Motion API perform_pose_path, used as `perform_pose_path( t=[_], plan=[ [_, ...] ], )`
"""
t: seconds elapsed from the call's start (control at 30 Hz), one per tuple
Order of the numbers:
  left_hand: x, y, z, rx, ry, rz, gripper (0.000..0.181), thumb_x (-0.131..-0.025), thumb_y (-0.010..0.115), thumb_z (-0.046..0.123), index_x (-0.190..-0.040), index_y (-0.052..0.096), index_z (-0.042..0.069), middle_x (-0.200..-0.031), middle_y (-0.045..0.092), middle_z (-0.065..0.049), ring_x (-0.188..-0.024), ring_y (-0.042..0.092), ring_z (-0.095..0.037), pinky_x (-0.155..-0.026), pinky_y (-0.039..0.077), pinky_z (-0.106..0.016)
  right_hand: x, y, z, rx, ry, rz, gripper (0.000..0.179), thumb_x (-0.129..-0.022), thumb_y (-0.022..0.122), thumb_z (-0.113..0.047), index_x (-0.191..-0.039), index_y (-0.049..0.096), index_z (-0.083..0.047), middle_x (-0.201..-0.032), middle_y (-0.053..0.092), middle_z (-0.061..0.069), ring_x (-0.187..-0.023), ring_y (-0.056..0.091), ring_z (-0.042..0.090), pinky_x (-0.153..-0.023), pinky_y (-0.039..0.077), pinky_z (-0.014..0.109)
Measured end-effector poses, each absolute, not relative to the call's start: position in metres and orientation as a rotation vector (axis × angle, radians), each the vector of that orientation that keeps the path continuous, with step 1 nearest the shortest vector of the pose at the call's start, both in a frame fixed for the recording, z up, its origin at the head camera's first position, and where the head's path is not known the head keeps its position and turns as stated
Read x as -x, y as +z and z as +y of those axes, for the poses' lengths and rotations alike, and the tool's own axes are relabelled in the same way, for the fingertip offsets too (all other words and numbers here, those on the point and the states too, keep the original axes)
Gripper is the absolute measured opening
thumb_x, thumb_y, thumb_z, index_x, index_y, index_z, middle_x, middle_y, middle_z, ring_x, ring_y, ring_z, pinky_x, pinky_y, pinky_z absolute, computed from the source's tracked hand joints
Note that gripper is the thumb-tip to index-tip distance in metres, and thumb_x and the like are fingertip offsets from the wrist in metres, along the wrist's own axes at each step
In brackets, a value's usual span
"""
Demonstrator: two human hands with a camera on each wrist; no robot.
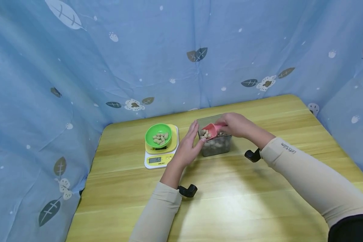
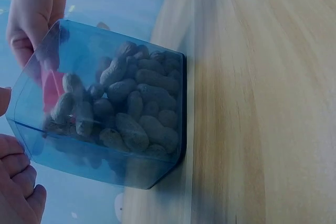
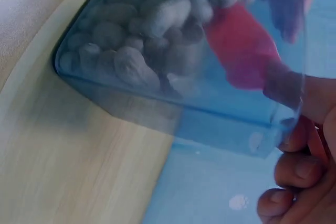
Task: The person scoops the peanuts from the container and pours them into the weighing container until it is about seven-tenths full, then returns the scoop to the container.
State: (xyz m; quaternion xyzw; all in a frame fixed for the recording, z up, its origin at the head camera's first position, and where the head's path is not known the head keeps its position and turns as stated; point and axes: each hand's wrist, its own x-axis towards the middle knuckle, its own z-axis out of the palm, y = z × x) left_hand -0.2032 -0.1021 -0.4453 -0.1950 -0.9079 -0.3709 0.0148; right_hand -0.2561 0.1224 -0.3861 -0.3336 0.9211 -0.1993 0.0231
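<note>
A pink scoop (image 1: 212,129) loaded with peanuts tilts inside a clear grey plastic container (image 1: 216,154). My right hand (image 1: 236,125) grips the scoop's handle, reaching over the container's right rim. Through the container wall in the right wrist view, the scoop (image 3: 241,45) lies among whole unshelled peanuts (image 3: 123,35). My left hand (image 1: 186,148) is at the container's left side, fingers straight along it and thumb at the near rim. In the left wrist view, the peanuts (image 2: 142,93) fill the lower part of the container.
Left of the container stands a yellow and white kitchen scale (image 1: 172,153), its display (image 1: 155,160) lit and appearing to read 153. On it sits a green bowl (image 1: 152,130) with several peanuts (image 1: 160,138). A blue patterned curtain (image 1: 157,60) hangs behind the wooden table (image 1: 224,201).
</note>
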Motion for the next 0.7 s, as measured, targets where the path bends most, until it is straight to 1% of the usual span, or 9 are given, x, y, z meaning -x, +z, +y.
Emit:
perform_pose_path(
  t=[0.1, 0.2, 0.4, 0.47, 0.57, 0.63, 0.7],
  plan=[
    [0.203, -0.446, -0.103, 0.605, -1.147, -2.824, 0.066, -0.097, 0.042, 0.046, -0.152, 0.017, 0.02, -0.155, -0.001, 0.024, -0.143, 0.01, -0.006, -0.115, 0.021, -0.04, 0.257, -0.386, 0.129, 0.976, -0.691, 2.816, 0.014, -0.086, 0.069, -0.021, -0.095, 0.074, -0.013, -0.089, 0.07, 0.001, -0.083, 0.061, 0.018, -0.073, 0.049, 0.037],
    [0.202, -0.446, -0.103, 0.6, -1.149, -2.828, 0.066, -0.097, 0.042, 0.047, -0.152, 0.017, 0.021, -0.154, -0.002, 0.024, -0.143, 0.01, -0.006, -0.115, 0.021, -0.04, 0.256, -0.386, 0.136, 0.901, -0.754, 2.8, 0.02, -0.087, 0.068, -0.024, -0.102, 0.073, -0.013, -0.09, 0.069, 0.003, -0.081, 0.059, 0.018, -0.072, 0.047, 0.037],
    [0.201, -0.445, -0.104, 0.593, -1.148, -2.845, 0.067, -0.096, 0.039, 0.051, -0.152, 0.016, 0.022, -0.154, -0.003, 0.026, -0.143, 0.012, -0.009, -0.114, 0.023, -0.041, 0.255, -0.392, 0.15, 0.797, -0.939, 2.747, 0.029, -0.087, 0.067, -0.027, -0.111, 0.071, -0.011, -0.099, 0.069, 0.007, -0.087, 0.059, 0.02, -0.073, 0.046, 0.036],
    [0.201, -0.444, -0.104, 0.593, -1.141, -2.853, 0.067, -0.096, 0.038, 0.052, -0.152, 0.014, 0.025, -0.154, -0.003, 0.026, -0.143, 0.013, -0.01, -0.114, 0.024, -0.042, 0.254, -0.395, 0.151, 0.755, -0.988, 2.738, 0.03, -0.087, 0.067, -0.027, -0.113, 0.07, -0.011, -0.097, 0.069, 0.007, -0.084, 0.057, 0.02, -0.07, 0.046, 0.034],
    [0.201, -0.443, -0.104, 0.593, -1.135, -2.852, 0.066, -0.096, 0.04, 0.051, -0.152, 0.014, 0.027, -0.154, -0.003, 0.026, -0.143, 0.013, -0.011, -0.114, 0.023, -0.042, 0.253, -0.396, 0.147, 0.723, -0.999, 2.759, 0.032, -0.088, 0.066, -0.026, -0.116, 0.069, -0.012, -0.088, 0.064, 0.005, -0.075, 0.05, 0.019, -0.065, 0.042, 0.032],
    [0.201, -0.443, -0.104, 0.592, -1.134, -2.85, 0.066, -0.096, 0.041, 0.049, -0.152, 0.015, 0.027, -0.154, -0.003, 0.026, -0.143, 0.013, -0.01, -0.114, 0.023, -0.043, 0.252, -0.395, 0.142, 0.741, -0.961, 2.789, 0.032, -0.089, 0.065, -0.026, -0.118, 0.067, -0.013, -0.082, 0.058, 0.004, -0.071, 0.046, 0.019, -0.063, 0.04, 0.032],
    [0.201, -0.443, -0.102, 0.597, -1.142, -2.844, 0.066, -0.096, 0.043, 0.047, -0.152, 0.017, 0.024, -0.154, -0.002, 0.026, -0.144, 0.012, -0.01, -0.114, 0.023, -0.043, 0.251, -0.395, 0.137, 0.792, -0.898, 2.828, 0.032, -0.089, 0.065, -0.025, -0.119, 0.067, -0.013, -0.081, 0.056, 0.003, -0.07, 0.045, 0.018, -0.062, 0.039, 0.032]
  ],
)
